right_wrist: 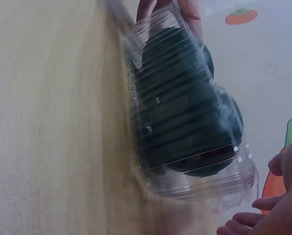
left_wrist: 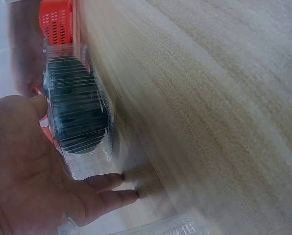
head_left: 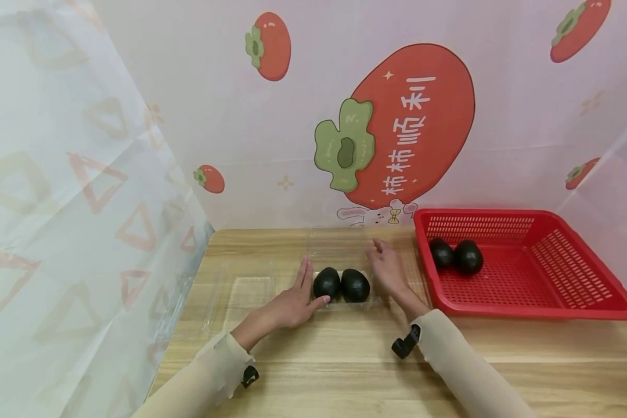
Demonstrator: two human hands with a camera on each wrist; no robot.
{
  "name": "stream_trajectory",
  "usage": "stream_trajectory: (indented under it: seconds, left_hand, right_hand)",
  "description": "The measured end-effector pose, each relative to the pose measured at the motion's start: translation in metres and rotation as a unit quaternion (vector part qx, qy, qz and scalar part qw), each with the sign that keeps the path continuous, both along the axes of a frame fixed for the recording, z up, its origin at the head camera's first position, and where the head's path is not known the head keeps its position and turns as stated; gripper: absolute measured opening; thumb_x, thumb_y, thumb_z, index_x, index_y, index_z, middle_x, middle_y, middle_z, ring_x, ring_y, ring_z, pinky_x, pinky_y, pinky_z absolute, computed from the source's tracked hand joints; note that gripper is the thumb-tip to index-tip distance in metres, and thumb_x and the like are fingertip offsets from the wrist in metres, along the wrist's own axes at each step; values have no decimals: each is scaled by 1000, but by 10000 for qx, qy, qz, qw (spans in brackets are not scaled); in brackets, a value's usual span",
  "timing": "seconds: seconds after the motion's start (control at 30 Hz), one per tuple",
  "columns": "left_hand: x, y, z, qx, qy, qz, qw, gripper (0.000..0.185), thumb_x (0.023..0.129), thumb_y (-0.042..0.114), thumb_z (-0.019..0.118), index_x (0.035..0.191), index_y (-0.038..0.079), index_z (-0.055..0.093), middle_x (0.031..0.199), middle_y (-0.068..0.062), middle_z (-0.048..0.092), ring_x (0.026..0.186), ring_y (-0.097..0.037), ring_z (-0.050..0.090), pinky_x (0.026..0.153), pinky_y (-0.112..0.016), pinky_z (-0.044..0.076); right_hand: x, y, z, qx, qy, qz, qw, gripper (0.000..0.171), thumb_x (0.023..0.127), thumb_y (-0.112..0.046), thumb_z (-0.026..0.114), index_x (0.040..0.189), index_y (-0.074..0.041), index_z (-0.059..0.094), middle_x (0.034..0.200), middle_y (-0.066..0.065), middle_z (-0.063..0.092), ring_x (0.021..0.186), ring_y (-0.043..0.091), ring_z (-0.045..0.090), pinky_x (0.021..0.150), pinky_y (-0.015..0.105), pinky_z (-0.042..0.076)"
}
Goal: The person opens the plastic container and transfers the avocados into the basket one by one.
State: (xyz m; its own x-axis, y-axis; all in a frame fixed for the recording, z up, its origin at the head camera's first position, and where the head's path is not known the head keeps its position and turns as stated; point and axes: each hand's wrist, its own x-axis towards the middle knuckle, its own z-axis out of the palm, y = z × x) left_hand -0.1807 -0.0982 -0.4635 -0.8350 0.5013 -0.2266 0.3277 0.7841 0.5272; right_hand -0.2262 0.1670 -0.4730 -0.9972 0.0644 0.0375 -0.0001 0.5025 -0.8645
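Two dark avocados sit side by side in a clear plastic clamshell box, whose see-through lid seems to lie folded back behind them. Along the box's left side lies my left hand, fingers straight and thumb over the front edge near one avocado. In the left wrist view, that hand has its palm beside the ribbed wall. My right hand is at the box's right rear corner, fingers loosely bent. The right wrist view shows it close to the box, with nothing gripped.
A red plastic basket stands on the right, holding two more avocados. Further clear plastic boxes lie on the wooden table at left. A printed sheet forms the back wall.
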Motion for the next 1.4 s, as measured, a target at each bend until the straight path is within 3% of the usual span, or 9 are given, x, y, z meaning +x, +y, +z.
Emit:
stream_trajectory:
  seconds: [0.17, 0.37, 0.8, 1.03, 1.2, 1.4]
  left_hand:
    - [-2, -1, -4, -21, -6, 11, 10000, 99, 111, 59, 42, 167, 3, -17, 174, -15, -25, 86, -29, 73, 75, -39, 56]
    - [-3, -1, -9, -14, 37, 40, 10000, 100, 110, 59, 44, 167, 4, -16, 175, -13, -24, 92, -32, 74, 83, -44, 58]
    - [1, -2, 0, 57, 53, -59, 10000, 101, 110, 60, 43, 166, 0, -15, 175, -19, -21, 97, -36, 73, 87, -48, 58]
    - [2, -4, 0, 91, 62, -120, 9999, 102, 110, 62, 41, 166, 2, -19, 174, -20, -24, 103, -38, 72, 88, -47, 58]
    - [1, -4, -1, 89, 27, -97, 9999, 102, 109, 62, 42, 166, 2, -19, 174, -20, -24, 106, -39, 72, 86, -46, 58]
    - [0, -3, -3, 12, 52, -67, 10000, 100, 110, 60, 43, 166, 2, -17, 174, -19, -23, 111, -39, 71, 91, -48, 58]
  right_hand:
    - [5, -3, 10, 552, 266, 233, 9978, 61, 112, -32, 50, 159, 6, 41, 160, 27, 46, 146, 45, 47, 120, 60, 37]
    - [10, -8, 23, 860, 428, 461, 9943, 60, 108, -26, 57, 157, 6, 43, 160, 29, 45, 148, 46, 43, 122, 61, 33]
    - [18, -3, 48, 1472, 390, 1190, 9811, 71, 100, -31, 69, 159, 1, 44, 161, 27, 44, 144, 48, 46, 113, 67, 41]
    - [20, -3, 53, 2128, 660, 1606, 9615, 79, 94, -35, 79, 156, 1, 47, 155, 27, 51, 136, 48, 54, 107, 66, 48]
    - [21, -4, 58, 2450, 554, 1834, 9504, 85, 89, -38, 84, 156, -1, 47, 155, 27, 50, 134, 48, 56, 105, 66, 50]
    - [20, -3, 63, 2946, 638, 2439, 9218, 88, 84, -39, 90, 154, -2, 51, 153, 27, 52, 129, 44, 61, 104, 63, 52]
